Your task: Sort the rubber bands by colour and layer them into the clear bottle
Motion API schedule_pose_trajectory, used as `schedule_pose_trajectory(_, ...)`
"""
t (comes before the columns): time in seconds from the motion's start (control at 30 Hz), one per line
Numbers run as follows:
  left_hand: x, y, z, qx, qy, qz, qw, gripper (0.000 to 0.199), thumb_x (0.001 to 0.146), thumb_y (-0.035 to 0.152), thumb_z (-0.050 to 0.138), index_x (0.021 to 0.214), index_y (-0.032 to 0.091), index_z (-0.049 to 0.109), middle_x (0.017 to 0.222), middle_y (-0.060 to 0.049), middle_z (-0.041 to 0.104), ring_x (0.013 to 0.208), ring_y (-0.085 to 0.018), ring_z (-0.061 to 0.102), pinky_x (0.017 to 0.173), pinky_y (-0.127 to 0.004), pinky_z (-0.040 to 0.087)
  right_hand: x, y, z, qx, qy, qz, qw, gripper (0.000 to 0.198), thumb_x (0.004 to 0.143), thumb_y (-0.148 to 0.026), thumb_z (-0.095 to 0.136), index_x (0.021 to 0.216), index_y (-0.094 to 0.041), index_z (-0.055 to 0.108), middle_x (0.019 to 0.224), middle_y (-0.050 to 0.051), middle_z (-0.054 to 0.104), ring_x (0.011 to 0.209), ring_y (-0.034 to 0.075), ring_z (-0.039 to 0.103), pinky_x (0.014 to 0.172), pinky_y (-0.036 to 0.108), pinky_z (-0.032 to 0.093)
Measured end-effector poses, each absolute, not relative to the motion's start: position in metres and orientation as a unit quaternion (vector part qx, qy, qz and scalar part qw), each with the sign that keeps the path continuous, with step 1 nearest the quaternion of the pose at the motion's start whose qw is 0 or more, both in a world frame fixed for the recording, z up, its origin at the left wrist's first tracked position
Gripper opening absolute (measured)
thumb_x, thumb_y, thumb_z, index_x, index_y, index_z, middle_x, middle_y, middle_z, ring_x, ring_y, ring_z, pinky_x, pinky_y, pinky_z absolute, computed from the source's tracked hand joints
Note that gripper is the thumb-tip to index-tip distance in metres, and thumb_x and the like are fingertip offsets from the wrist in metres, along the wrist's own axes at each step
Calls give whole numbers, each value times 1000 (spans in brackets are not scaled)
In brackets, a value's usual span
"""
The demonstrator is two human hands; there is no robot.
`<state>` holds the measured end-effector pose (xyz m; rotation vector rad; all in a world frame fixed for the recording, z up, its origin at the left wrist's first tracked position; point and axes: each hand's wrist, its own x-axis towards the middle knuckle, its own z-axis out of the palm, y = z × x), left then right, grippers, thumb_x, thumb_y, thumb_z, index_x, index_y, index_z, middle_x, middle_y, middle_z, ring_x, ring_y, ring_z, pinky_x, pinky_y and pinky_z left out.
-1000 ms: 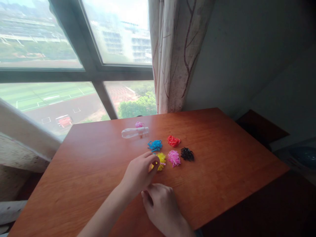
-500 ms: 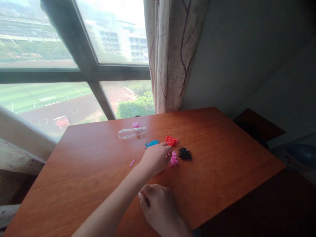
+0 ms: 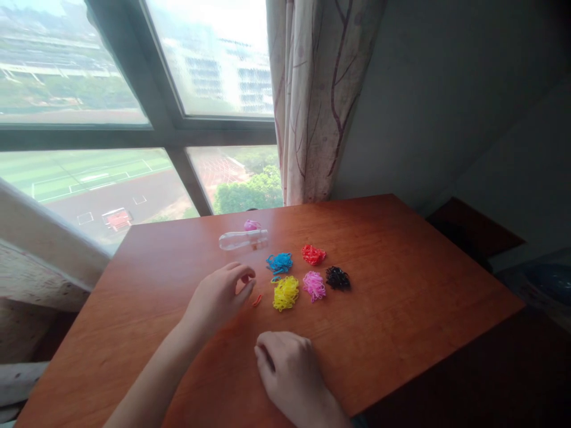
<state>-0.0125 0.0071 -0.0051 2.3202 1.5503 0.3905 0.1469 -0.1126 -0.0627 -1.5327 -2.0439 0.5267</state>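
Observation:
My left hand (image 3: 227,291) is over the table left of the piles, thumb and forefinger curved with a gap between their tips; I see nothing held. An orange-red rubber band (image 3: 257,300) lies just right of its thumb. My right hand (image 3: 288,365) rests on the table nearer to me, its fingers curled in and nothing showing in them. Beyond both hands lie small rubber bands in piles by colour: blue (image 3: 279,263), yellow (image 3: 285,293), pink (image 3: 314,286), red (image 3: 313,255) and black (image 3: 338,278).
At the back of the brown wooden table (image 3: 401,297) lies a clear plastic bottle-like container (image 3: 243,239), with a pink item (image 3: 252,225) behind it. A window (image 3: 223,71) and a patterned curtain (image 3: 307,107) border the far side.
My left hand has moved left and back from the pink pile, uncovering the yellow pile and the orange-red band. It now covers the spot where a single pink band lay. My right hand stays put.

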Motion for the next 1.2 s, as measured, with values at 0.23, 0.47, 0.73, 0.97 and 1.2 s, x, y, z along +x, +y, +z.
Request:
schedule_pose_trajectory(0.23,-37,-14,-23,784,575,142,185,21,88,34,49,90,24,67,92,-1,69,73,-16,62,64,-25,43,143,-110,-62,-594,-745,179,247,14,86,-11,55,82,-24,56,75,-3,68,67,15,64,59,26,31)
schedule_pose_trajectory(0.47,-40,-23,-31,770,597,131,184,18,90,37,48,86,24,61,88,-1,65,76,-17,62,64,-25,41,123,-95,-57,-667,-710,126,189,9,88,-14,61,94,-22,60,80,4,72,70,22,69,59,28,39)
schedule_pose_trajectory(0.73,-39,-24,-29,775,590,119,193,12,90,31,49,85,23,57,91,-1,61,79,-17,61,65,-24,39,105,-68,-39,-714,-682,110,113,5,92,-22,60,94,-17,61,79,12,72,66,26,71,53,30,44)
schedule_pose_trajectory(0.97,-41,-24,-31,779,581,127,202,15,92,30,47,86,24,58,92,-2,61,81,-17,62,67,-25,39,103,-52,-40,-719,-685,96,72,20,98,-15,45,88,-16,63,77,14,71,68,26,71,55,29,46)
schedule_pose_trajectory(1.2,-42,-24,-35,781,579,120,203,17,94,31,45,85,23,57,92,-1,61,81,-17,62,68,-25,40,105,-52,-35,-721,-678,128,62,17,98,-18,47,94,-17,63,84,12,72,76,25,72,62,29,48)
